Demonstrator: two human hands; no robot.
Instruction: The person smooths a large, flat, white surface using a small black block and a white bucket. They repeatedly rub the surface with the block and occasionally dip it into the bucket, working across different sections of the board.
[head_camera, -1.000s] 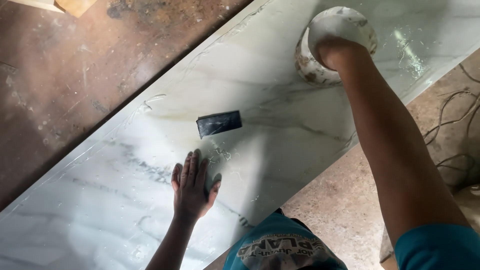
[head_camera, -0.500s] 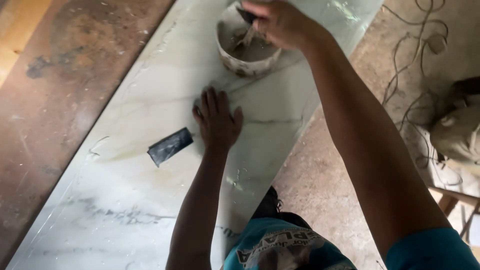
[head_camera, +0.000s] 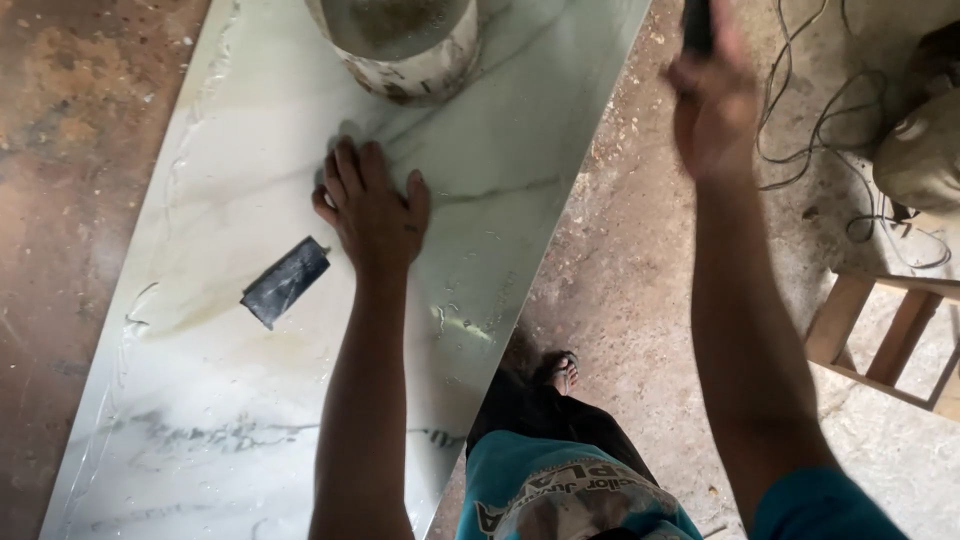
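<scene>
A person's left hand (head_camera: 372, 212) lies flat, fingers spread, on a pale veined marble slab (head_camera: 250, 400) whose long axis runs from lower left to upper right. A dark scraper blade (head_camera: 285, 281) lies just beside it, angled likewise. The right hand (head_camera: 712, 105), blurred, grips a dark tool (head_camera: 697, 25) over the floor. A bucket (head_camera: 400, 45) stands on the slab.
</scene>
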